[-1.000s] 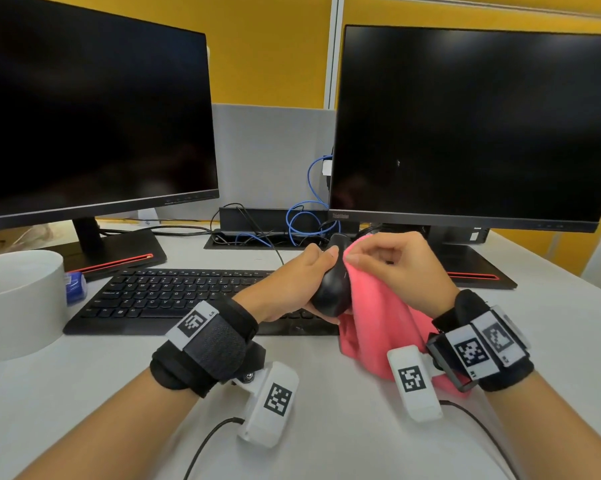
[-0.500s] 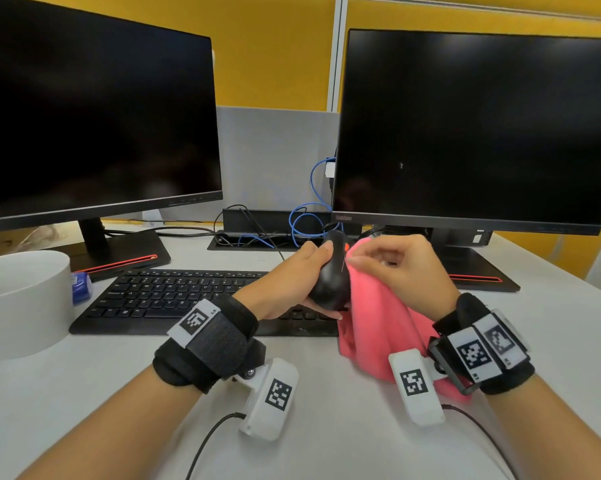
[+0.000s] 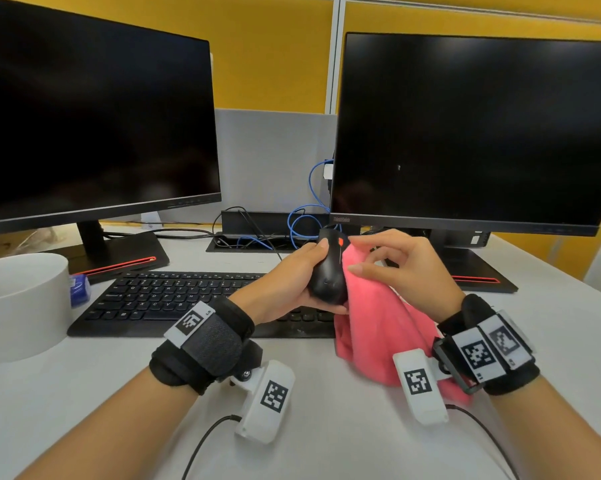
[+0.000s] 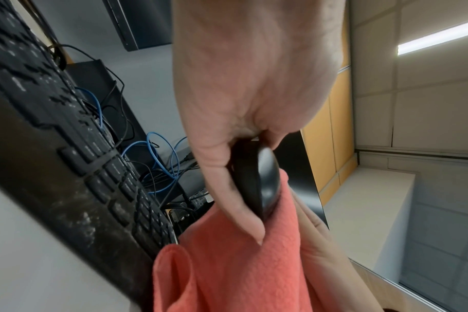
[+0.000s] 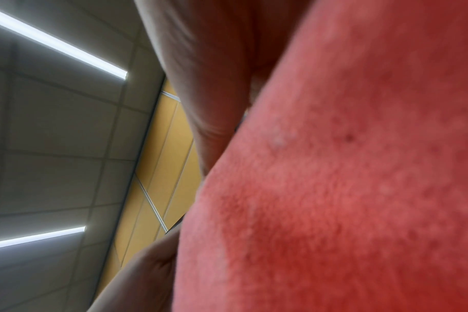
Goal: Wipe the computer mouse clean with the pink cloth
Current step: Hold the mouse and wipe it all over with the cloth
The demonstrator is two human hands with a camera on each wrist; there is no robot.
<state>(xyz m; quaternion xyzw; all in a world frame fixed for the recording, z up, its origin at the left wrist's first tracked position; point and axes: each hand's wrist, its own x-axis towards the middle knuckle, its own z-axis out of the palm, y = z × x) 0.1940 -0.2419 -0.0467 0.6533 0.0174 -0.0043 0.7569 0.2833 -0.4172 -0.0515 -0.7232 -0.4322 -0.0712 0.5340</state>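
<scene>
The left hand [image 3: 285, 278] has its grip wrapped round the mouse [image 3: 328, 271], thumb under the near end and fingertips over the far end, holding it lifted off the worktop [image 3: 84, 393], tipped up on end with its red wheel toward 12 o'clock. In the left wrist view the same hand [image 4: 243, 88] clamps the black mouse [image 4: 257, 179] from the side, the thumb lying along its edge. At 3 o'clock of the mouse, touching it, the right hand [image 3: 403, 268] has a grip on the cloth [image 3: 378, 323], fingers curled and pinching the upper fold against the mouse's right flank. The cloth hangs from there toward 6 o'clock and bunches on the worktop beside the right wrist; it fills most of the right wrist view [image 5: 347, 179], and in the left wrist view it [image 4: 241, 270] drapes just below the mouse.

Under and at 9 o'clock of the hands lies the keyboard [image 3: 174, 299]. At 9 o'clock of that, near the edge, stands a white tub [image 3: 18, 299]. At 12 o'clock a tangle of blue and black cables [image 3: 302, 220] sits between two dark monitors, one at 10 o'clock [image 3: 91, 126] and one at 2 o'clock [image 3: 472, 133].
</scene>
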